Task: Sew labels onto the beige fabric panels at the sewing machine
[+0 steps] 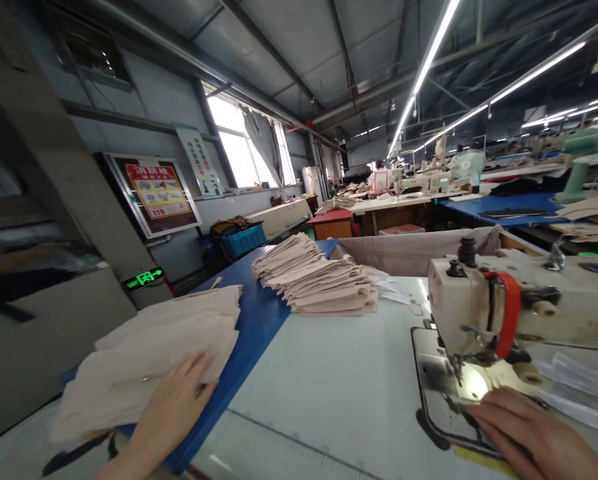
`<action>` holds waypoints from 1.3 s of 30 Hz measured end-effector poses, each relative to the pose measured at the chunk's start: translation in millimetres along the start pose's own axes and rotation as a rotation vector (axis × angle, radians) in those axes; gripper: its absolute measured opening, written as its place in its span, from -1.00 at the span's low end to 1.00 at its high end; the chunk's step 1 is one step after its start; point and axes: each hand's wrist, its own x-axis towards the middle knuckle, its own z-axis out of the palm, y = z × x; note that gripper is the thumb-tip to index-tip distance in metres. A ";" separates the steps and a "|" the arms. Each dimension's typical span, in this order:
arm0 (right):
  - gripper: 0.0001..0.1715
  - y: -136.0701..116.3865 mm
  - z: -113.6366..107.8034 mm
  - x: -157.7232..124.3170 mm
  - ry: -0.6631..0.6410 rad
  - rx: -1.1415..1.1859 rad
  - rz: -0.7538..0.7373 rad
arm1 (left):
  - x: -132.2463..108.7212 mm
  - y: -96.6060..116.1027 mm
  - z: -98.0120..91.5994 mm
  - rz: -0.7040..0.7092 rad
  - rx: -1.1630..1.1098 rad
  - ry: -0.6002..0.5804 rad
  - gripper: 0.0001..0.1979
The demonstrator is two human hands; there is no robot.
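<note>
My left hand (176, 403) lies on a pile of beige fabric pieces (163, 327) at the left, its fingers resting flat across the top piece with nothing visibly gripped. My right hand (533, 427) is beside the needle area of a white sewing machine (469, 307), fingers stretched out over the front of the metal plate (436, 380). A lamp lights the spot under the presser foot. No cloth shows under that hand, and its underside is hidden. A red-orange strap (507, 313) runs down the machine head.
A second stack of folded beige pieces (323, 280) sits at the back of the pale tabletop (303, 380). A ruler scale (289, 440) runs along the front. White strips (586, 390) lie right of the machine. A blue table (259, 320) adjoins at left.
</note>
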 end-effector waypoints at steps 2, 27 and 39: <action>-0.67 -2.0 -0.3 -0.9 0.008 -0.003 0.013 | -5.8 -17.7 -0.7 -0.073 -0.010 -0.034 -0.49; -0.62 -2.9 0.3 -5.4 -0.046 0.061 0.114 | 6.0 -19.7 -21.4 -0.167 -0.166 -0.047 -0.70; -0.62 -7.5 -2.9 -2.1 -0.036 0.044 0.117 | -1.3 -8.9 -17.1 -0.100 -0.269 -0.086 -0.82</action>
